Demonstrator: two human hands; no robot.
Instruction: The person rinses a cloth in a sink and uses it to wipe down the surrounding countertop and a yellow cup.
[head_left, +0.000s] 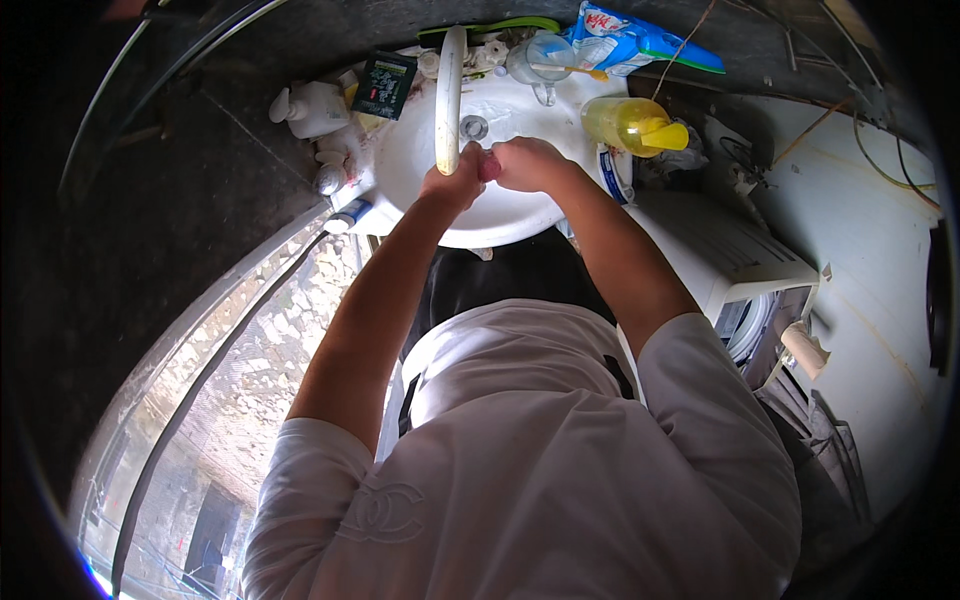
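Note:
Over a white washbasin (405, 157), my two hands are close together. My left hand (456, 180) is curled around one side of a small pinkish-red object (490, 166), just under the end of the white faucet spout (448, 97). On the object's other side, my right hand (527, 163) is closed in a fist. Fingers hide most of the object, so I cannot tell its exact kind. The metal drain (473, 127) shows in the bowl beyond the hands. No stream of water from the spout can be made out.
A white pump bottle (311, 109) and a dark sachet (384, 84) stand left on the rim. A glass mug (541, 64) with a toothbrush, a blue detergent bag (619, 37) and a yellow pump bottle (622, 124) line the right. A washing machine (720, 240) stands beside the basin.

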